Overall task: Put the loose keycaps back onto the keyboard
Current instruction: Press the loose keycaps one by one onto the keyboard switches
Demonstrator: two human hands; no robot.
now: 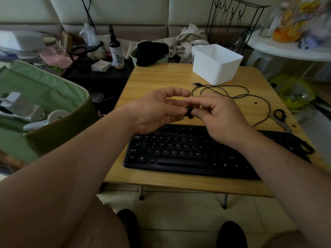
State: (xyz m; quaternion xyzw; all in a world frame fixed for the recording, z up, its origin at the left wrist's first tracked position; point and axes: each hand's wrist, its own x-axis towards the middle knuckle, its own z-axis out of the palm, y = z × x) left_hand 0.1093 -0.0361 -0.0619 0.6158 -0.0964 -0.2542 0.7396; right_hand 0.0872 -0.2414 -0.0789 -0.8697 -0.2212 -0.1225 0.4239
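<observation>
Wooden worktop (161, 81) carries the black keyboard (179, 154) at its near edge. Above it, left hand (157, 111) and right hand (216, 115) pinch one keycap (189, 112) between their fingers. Gaps seem to remain among the keys, so work is left.

Both forearms bare to the frame edge; no sleeves, watch, rings or bands visible. Left hand (157, 110) and right hand (217, 117) ungloved, nails short. Knees bare. Black footwear, left (128, 228) and right (231, 235), at bottom of view.
</observation>
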